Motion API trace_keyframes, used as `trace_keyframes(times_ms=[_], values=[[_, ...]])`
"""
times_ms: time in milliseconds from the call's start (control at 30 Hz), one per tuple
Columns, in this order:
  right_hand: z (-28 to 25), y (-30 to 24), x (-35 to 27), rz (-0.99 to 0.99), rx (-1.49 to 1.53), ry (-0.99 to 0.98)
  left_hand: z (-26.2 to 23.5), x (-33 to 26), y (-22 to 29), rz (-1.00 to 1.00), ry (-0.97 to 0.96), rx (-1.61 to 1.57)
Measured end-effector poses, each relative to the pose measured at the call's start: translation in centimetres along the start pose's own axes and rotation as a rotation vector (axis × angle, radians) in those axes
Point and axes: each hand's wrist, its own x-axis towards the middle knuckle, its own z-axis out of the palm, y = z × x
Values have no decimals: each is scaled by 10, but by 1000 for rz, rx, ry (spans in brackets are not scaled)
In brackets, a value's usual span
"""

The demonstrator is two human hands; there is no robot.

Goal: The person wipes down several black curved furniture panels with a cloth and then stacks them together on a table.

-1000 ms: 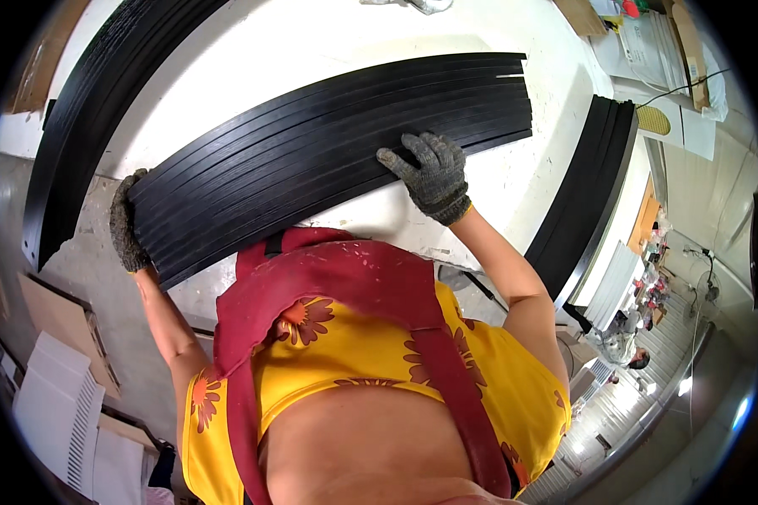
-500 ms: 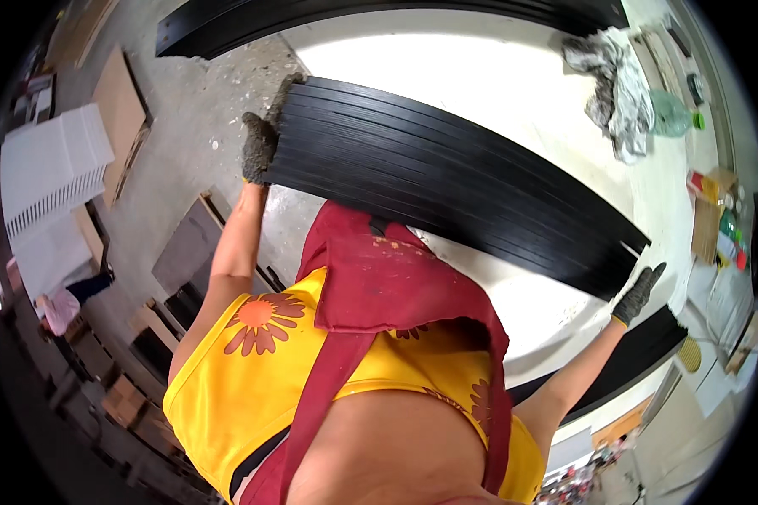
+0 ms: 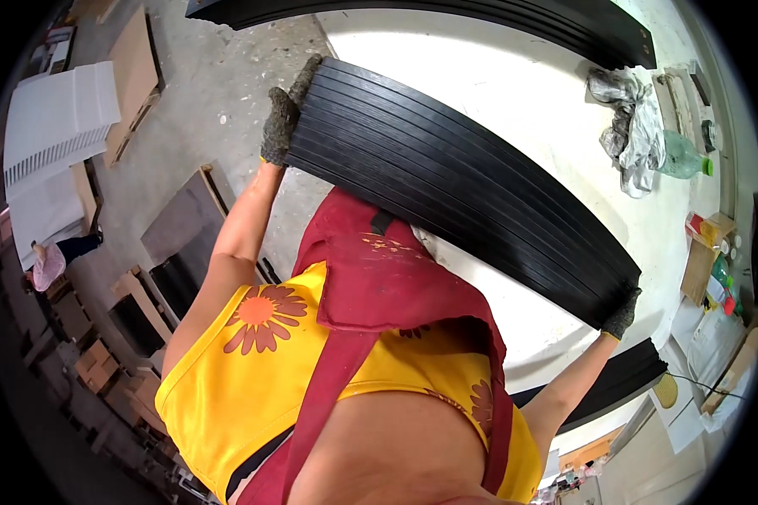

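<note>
A row of long black slats (image 3: 463, 194) lies side by side in front of me, slanting from upper left to lower right across the white table. At its left end is my left hand (image 3: 285, 122) in a dark grey knit glove, gripping the slat ends with the thumb apart from the fingers. My right hand (image 3: 621, 315), gloved the same way, closes against the lower right corner of the row. Its fingers are partly hidden by the slat ends. The slats' near edge passes just in front of my dark red apron (image 3: 387, 286).
More black slats lie along the far edge (image 3: 446, 10) and at the lower right (image 3: 619, 383). On the white table (image 3: 497, 71) are a crumpled plastic bag (image 3: 640, 156) and a green bottle (image 3: 682, 156). Boards (image 3: 181, 215) stand at left; a person (image 3: 55, 261) is farther off.
My right hand, earlier spread just off the slats' right end, now closes against it. The gap between slat ends there has gone. The view has shifted slightly.
</note>
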Motion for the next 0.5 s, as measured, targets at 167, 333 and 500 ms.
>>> trace_keyframes(times_ms=[167, 333, 500], values=[[5, 4, -6, -61, 150, -131, 0, 13, -9, 130, -105, 230], [0, -14, -4, -362, -350, 203, 10, 4, 0, -61, -27, -23], [123, -121, -29, -1024, -949, 428, -21, 46, 18, 165, -267, 734]])
